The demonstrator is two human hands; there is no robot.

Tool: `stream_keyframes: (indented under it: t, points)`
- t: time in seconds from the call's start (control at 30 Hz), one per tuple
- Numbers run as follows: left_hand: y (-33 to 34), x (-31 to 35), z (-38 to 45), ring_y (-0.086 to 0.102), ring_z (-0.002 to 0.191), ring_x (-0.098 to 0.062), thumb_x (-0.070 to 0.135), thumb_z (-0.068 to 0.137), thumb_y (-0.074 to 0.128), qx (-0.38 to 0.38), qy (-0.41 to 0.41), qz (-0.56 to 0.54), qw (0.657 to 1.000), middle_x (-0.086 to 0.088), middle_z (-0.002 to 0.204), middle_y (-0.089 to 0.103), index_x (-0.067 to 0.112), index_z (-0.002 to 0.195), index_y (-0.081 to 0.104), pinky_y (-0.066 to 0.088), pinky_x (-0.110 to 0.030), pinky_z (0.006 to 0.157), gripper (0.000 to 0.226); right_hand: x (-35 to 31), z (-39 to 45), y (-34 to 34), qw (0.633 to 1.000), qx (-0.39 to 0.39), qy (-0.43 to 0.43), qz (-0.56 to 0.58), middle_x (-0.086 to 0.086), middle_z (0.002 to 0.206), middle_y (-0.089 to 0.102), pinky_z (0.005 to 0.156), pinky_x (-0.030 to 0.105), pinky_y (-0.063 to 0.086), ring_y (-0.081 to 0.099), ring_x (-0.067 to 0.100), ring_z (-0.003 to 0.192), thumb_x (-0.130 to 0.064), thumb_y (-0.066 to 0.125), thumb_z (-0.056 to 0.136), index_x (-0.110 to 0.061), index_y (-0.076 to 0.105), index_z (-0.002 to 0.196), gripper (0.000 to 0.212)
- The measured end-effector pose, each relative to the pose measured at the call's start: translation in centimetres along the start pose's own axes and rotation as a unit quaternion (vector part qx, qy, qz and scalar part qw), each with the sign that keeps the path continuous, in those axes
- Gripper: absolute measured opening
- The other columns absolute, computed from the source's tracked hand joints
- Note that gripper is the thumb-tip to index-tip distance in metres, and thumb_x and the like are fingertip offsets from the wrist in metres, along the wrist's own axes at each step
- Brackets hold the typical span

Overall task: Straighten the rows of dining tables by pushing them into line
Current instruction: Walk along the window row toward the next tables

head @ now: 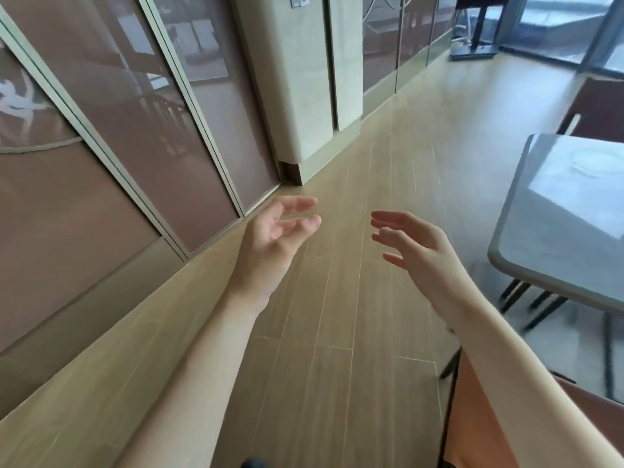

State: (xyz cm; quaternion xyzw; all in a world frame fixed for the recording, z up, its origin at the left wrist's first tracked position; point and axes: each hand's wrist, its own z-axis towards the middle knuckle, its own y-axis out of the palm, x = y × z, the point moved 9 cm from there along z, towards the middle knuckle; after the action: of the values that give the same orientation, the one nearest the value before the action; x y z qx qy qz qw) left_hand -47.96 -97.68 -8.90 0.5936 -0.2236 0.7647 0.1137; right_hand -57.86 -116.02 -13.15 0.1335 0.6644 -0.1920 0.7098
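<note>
Two bare hands are held out over a wood-plank floor [354, 298], and nothing is gripped by either. The left hand [273, 238] is seen palm inward with its fingers [300, 204] loosely spread and slightly curled; the right hand [418, 244] is turned to face it, its fingers [391, 217] likewise spread apart. A gap of bare floor is left between the two hands, and neither is in contact with any furniture. A grey glossy dining table [567, 224] is found at the right edge of the view, well apart from the right hand, with only one rounded corner and part of its top shown. Dark metal legs [537, 305] are seen beneath that corner. Behind the table, a brown chair back [597, 109] is partly shown, and an orange-brown chair [479, 417] with a thin dark frame is cut off at the lower right, under the right forearm. Along the left side, brown glazed panels [111, 163] in pale frames are set, broken by a cream pillar [297, 79]. At the far end of the room, a dark stand [479, 38] on a flat base is seen beside a window. Whether the table stands in line with others cannot be told.
</note>
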Motion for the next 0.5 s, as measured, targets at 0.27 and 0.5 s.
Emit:
stream_keyframes:
  t: [0.27, 0.5]
  points:
    - [-1.7, -3.1, 15.8, 0.068, 0.092, 0.003, 0.037, 0.08, 0.071, -0.086, 0.034, -0.015, 0.996, 0.018, 0.101, 0.073, 0.033, 0.101, 0.072, 0.047, -0.025, 0.088, 0.022, -0.3, 13.6, 2.4, 0.998, 0.056, -0.011, -0.021, -0.014, 0.122, 0.071, 0.1, 0.036, 0.054, 0.065, 0.004, 0.116, -0.021, 0.058, 0.101, -0.035, 0.069, 0.12, 0.026]
    - [-0.8, -3.5, 32.3, 0.068, 0.108, -0.006, 0.044, 0.08, 0.07, -0.182, 0.064, -0.022, 0.981, 0.014, 0.11, 0.074, 0.03, 0.107, 0.072, 0.05, -0.036, 0.103, 0.031, -1.6, 25.6, 1.7, 0.99, 0.136, -0.007, -0.033, -0.015, 0.123, 0.07, 0.102, 0.04, 0.053, 0.065, 0.006, 0.116, -0.019, 0.058, 0.102, -0.039, 0.069, 0.114, 0.025]
